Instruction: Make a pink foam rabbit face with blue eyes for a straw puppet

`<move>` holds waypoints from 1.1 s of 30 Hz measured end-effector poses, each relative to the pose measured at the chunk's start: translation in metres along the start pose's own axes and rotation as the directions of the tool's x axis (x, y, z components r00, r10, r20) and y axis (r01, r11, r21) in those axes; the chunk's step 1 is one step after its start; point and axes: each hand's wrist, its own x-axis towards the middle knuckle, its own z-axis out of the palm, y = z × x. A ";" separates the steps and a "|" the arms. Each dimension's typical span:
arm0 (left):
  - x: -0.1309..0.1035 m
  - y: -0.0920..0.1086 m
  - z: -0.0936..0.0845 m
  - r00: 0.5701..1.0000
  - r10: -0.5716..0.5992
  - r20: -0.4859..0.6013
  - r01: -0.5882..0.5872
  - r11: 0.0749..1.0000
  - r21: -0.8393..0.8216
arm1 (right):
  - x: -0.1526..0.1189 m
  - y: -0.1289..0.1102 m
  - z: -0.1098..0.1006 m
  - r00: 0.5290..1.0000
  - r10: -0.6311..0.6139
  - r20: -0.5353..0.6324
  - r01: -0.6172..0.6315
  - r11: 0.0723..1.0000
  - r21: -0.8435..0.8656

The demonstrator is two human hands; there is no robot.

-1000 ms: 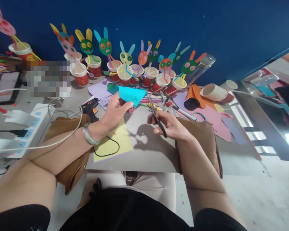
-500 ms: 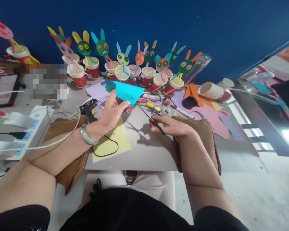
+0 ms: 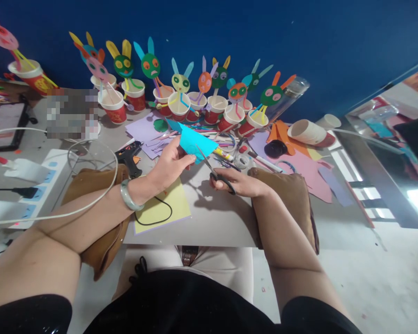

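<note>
My left hand (image 3: 172, 164) pinches a folded sheet of bright blue paper (image 3: 198, 143) between thumb and fingers, above the table. In my right hand (image 3: 231, 181) are black-handled scissors (image 3: 214, 172), their blades pointing up and left with the tips at the paper's lower right part. Whether the blades have cut into it I cannot tell. Under my left wrist lies a yellow sheet (image 3: 174, 211), and a black glue gun (image 3: 129, 157) rests to the left of that hand.
Red-and-white paper cups (image 3: 179, 105) with paper rabbit faces line the blue wall. A power strip (image 3: 42, 185) with cables is at left. Brown cushions (image 3: 285, 199) lie under both forearms. Tape (image 3: 242, 161), markers and coloured paper scraps (image 3: 310, 176) spread to the right.
The blue paper has tilted and moved slightly right and down in my left hand. My right hand has shifted left, bringing the scissors' blades up to the paper.
</note>
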 end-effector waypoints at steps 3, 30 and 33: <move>0.000 0.001 0.001 1.000 0.019 0.020 -0.019 1.000 -0.004 | 0.000 0.001 0.000 1.000 0.022 0.005 -0.022 1.000 0.021; -0.002 0.003 0.001 1.000 -0.004 0.016 0.003 1.000 0.006 | 0.002 -0.001 0.003 1.000 -0.001 -0.021 0.003 0.997 0.073; -0.002 0.003 0.001 1.000 -0.008 0.021 0.008 1.000 0.011 | 0.002 -0.001 0.003 1.000 -0.001 -0.024 0.003 0.997 0.074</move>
